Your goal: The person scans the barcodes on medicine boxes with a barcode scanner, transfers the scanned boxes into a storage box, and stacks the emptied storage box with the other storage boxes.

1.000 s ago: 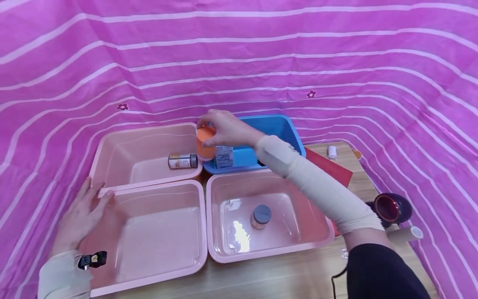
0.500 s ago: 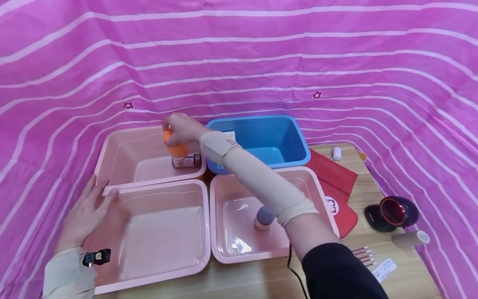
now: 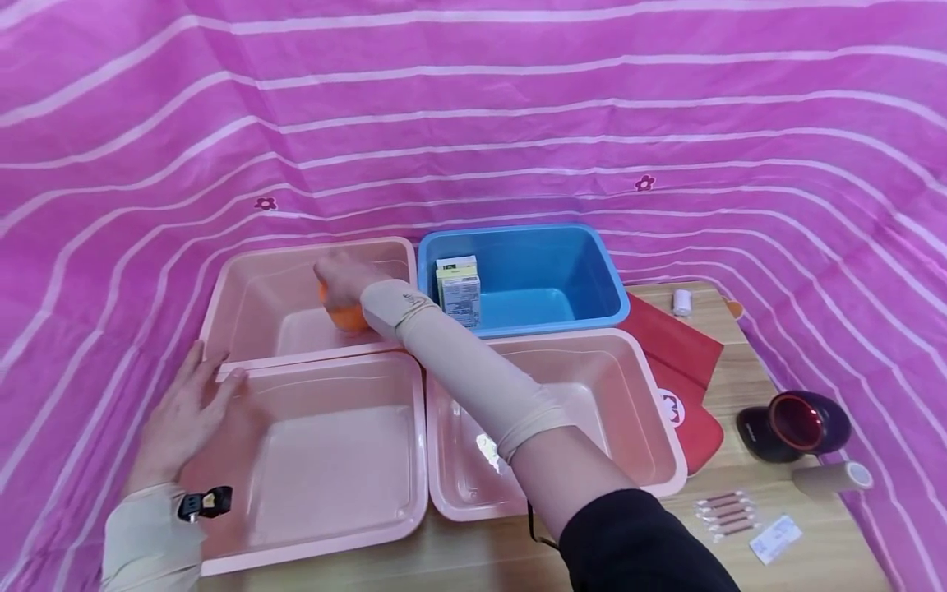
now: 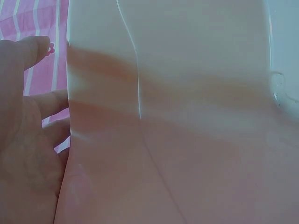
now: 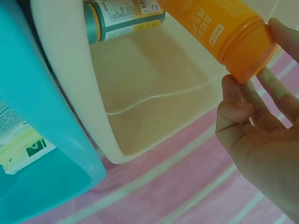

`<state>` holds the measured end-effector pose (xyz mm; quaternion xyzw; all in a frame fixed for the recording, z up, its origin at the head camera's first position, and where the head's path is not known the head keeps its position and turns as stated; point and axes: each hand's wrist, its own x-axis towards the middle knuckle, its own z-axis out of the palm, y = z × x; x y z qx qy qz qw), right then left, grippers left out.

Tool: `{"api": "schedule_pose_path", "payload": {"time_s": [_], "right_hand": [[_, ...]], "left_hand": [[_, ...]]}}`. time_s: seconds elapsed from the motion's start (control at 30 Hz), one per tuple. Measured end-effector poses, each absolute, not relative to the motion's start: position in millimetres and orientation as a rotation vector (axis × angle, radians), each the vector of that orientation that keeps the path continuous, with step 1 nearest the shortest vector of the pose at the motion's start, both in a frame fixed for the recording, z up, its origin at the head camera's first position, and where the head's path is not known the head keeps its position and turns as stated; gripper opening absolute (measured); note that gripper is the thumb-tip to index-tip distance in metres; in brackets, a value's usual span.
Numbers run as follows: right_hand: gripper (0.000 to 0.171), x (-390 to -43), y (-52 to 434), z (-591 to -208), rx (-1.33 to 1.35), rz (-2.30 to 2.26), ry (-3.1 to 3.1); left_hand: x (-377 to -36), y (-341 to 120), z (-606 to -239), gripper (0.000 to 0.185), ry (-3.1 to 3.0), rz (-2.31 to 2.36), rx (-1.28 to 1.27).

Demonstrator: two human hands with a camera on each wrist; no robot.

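At ten o'clock among the tubs, the far pink tub [image 3: 255,288] has the right hand [image 3: 344,278] over it, thumb and fingertips pinching one end of the orange bottle [image 5: 217,30], which hangs tilted above the tub's floor. Best, I judge, to keep that end grip, bring the bottle down slowly and let go only once it is supported. The green bottle [image 5: 131,21] lies on its side in the same tub and is the likeliest obstacle; whether the two touch, I cannot tell.

Around that, the near pink tub [image 3: 333,469] at eight o'clock has the left hand [image 3: 181,419] at its outer corner, fingers spread, well placed to steady it. At four, another pink tub [image 3: 639,427] is partly hidden by the right forearm. At two, the blue tub [image 3: 570,267] holds upright cartons [image 3: 462,300]; its rim crowds the reach. Three o'clock has a red pouch [image 3: 669,366], then a black device [image 3: 810,419]; four, some swabs [image 3: 727,515].
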<state>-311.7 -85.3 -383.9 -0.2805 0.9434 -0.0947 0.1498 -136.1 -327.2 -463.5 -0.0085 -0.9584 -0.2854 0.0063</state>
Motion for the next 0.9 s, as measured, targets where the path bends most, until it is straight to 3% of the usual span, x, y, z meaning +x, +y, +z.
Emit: {"api": "schedule_pose_path", "payload": {"time_s": [0.43, 0.9], "right_hand": [[0.022, -307.8, -84.3, -390.1, -0.651, -0.383, 2.656], [0.037, -300.7, -72.0, -379.6, -0.611, -0.495, 2.611]], "left_hand": [[-135.1, -325.6, -463.3, 0.065, -2.996, -0.885, -0.020], [-135.1, -324.4, -463.7, 0.066, -3.010, -0.881, -0.022]]}}
